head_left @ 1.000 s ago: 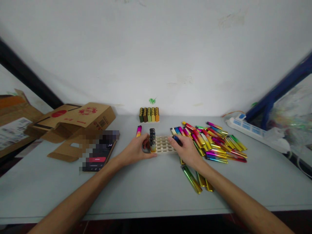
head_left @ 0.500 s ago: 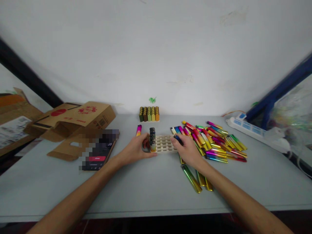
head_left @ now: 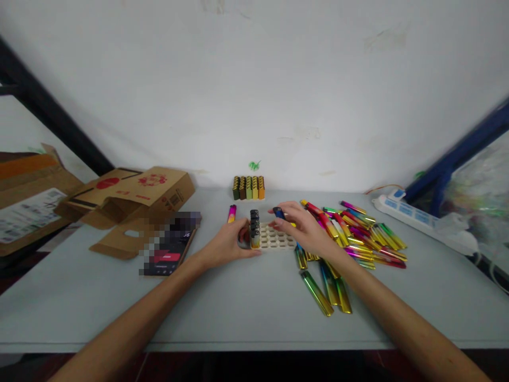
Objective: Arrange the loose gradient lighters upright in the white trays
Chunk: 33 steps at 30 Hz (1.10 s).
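A cream tray with rows of slots (head_left: pixel 274 241) lies on the table before me. One row of black-topped lighters (head_left: pixel 255 228) stands upright at its left end. My left hand (head_left: pixel 228 244) is closed around that end, with thumb and fingers on either side. Over the tray, my right hand (head_left: pixel 304 225) pinches a lighter (head_left: pixel 279 213) with a dark blue top and a yellow end; the lighter is tilted and partly hidden by the fingers. Just behind my left hand is a pink and orange lighter (head_left: pixel 231 213).
Shiny multicoloured lighters (head_left: pixel 358 233) lie heaped on the right, several nearer (head_left: pixel 317 293) by my right forearm. A filled lighter tray (head_left: pixel 248 189) stands by the wall. At left are a phone (head_left: pixel 170 246) and cardboard boxes (head_left: pixel 159 191); a power strip (head_left: pixel 425 223) is at far right.
My right hand has lifted slightly and moved left over the tray, bringing the lighter with it. My left hand keeps its hold on the tray's left end. The whole view has shifted slightly.
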Each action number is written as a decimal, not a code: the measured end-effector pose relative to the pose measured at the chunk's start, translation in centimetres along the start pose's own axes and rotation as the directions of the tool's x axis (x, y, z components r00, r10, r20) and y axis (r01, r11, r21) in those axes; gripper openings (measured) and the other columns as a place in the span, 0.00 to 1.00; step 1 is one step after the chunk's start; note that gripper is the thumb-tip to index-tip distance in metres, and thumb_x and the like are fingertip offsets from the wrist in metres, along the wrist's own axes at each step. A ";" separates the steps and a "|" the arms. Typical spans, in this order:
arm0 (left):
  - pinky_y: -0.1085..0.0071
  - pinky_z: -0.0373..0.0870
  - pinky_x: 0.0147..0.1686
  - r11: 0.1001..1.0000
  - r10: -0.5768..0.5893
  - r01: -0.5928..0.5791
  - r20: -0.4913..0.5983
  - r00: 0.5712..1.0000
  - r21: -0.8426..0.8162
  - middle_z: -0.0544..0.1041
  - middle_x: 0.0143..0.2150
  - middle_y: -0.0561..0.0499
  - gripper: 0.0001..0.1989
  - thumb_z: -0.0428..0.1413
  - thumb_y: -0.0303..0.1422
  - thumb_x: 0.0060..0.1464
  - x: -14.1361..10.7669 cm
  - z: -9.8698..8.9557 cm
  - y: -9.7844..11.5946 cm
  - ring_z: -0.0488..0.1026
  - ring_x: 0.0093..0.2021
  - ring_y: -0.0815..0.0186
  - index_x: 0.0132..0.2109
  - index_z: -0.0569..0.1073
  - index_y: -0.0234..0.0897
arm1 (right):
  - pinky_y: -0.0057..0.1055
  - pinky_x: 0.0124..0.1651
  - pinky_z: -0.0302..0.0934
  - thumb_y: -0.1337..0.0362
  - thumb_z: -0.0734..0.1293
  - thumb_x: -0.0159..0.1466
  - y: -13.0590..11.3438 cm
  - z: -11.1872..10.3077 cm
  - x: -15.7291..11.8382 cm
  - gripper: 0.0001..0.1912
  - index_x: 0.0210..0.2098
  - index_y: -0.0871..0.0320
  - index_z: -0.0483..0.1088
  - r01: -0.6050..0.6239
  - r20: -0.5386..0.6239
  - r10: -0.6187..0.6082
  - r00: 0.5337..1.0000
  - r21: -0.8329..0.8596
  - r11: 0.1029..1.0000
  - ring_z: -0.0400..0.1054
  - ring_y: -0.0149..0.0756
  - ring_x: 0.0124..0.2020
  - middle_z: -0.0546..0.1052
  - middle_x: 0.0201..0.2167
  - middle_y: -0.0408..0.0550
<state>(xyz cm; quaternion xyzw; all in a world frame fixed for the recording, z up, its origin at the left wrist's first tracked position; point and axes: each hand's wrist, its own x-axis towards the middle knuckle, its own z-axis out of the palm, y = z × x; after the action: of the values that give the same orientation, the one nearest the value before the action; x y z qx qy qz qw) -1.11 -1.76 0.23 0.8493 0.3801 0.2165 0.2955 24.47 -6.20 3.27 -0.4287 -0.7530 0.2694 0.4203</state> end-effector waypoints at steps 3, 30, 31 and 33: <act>0.70 0.62 0.31 1.000 0.009 -0.009 0.003 1.000 -0.006 0.69 0.32 0.56 0.25 0.70 0.49 0.45 0.0 0.0 0.1 0.66 0.31 0.65 0.37 0.66 0.39 | 0.42 0.56 0.70 0.56 0.66 0.73 0.1 0.4 1.5 0.13 0.47 0.55 0.80 0.011 0.020 -0.011 1.000 -0.002 1.000 0.73 0.43 0.52 0.77 0.47 0.53; 0.71 0.61 0.30 0.998 0.009 -0.009 -0.003 1.000 -0.056 0.68 0.32 0.57 0.26 0.71 0.45 0.45 0.0 0.1 0.0 0.65 0.31 0.67 0.37 0.64 0.40 | 0.38 0.57 0.67 0.59 0.69 0.71 2.7 -3.1 3.0 0.15 0.55 0.56 0.78 0.070 0.210 0.000 0.978 -0.327 0.942 0.77 0.43 0.52 0.82 0.53 0.53; 0.71 0.60 0.30 0.999 0.006 -0.006 -0.002 1.000 -0.053 0.68 0.32 0.57 0.26 0.71 0.46 0.45 0.0 0.1 0.0 0.65 0.31 0.67 0.36 0.63 0.40 | 0.38 0.57 0.68 0.61 0.68 0.71 3.2 -4.2 2.8 0.14 0.53 0.57 0.79 0.046 0.154 0.018 0.988 -0.398 0.916 0.78 0.44 0.52 0.83 0.52 0.54; 0.71 0.60 0.30 0.999 0.004 -0.004 -0.001 1.000 -0.048 0.67 0.32 0.57 0.26 0.71 0.46 0.44 0.0 0.1 0.0 0.65 0.31 0.67 0.35 0.62 0.40 | 0.39 0.57 0.68 0.65 0.67 0.71 4.6 -6.3 2.4 0.13 0.51 0.60 0.80 -0.034 0.070 0.088 0.994 -0.564 0.825 0.78 0.46 0.50 0.83 0.50 0.57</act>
<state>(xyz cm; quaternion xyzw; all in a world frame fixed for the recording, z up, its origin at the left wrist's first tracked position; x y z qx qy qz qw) -1.08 -1.79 0.17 0.8427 0.3731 0.2267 0.3150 31.17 -1.64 3.89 -0.5441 -0.8035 0.0690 0.2314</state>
